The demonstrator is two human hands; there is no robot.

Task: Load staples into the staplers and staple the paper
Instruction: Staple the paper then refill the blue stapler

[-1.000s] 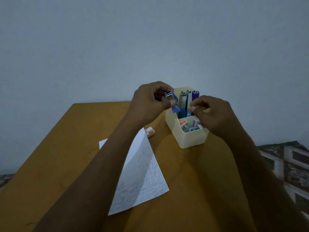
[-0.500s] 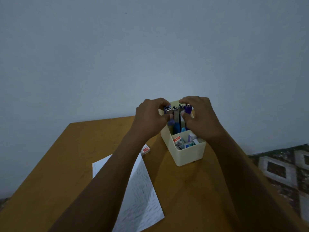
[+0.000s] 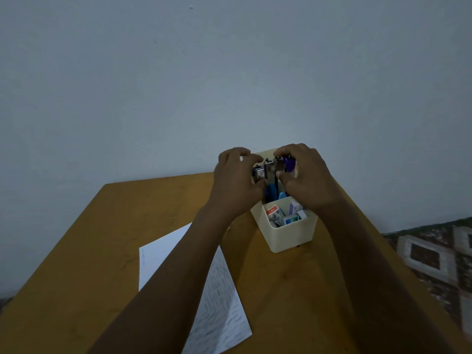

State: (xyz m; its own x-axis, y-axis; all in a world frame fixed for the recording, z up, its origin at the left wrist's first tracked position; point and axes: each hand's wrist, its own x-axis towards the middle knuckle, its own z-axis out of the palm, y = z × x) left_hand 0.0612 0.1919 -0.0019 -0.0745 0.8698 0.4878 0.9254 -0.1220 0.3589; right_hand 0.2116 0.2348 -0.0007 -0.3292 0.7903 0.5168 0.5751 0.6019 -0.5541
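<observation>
On the orange-brown table (image 3: 76,251), lined white paper (image 3: 219,302) lies near-left. At its far right, a cream organizer (image 3: 291,236) holds upright staplers (image 3: 274,166), metal-topped, blue and purple. The left hand (image 3: 237,185) pinches the leftmost one; the right hand (image 3: 304,180) curls closed around the rightmost.

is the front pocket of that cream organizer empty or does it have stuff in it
Not empty. The organizer's front compartment holds several small boxes, packed up to its rim.
</observation>
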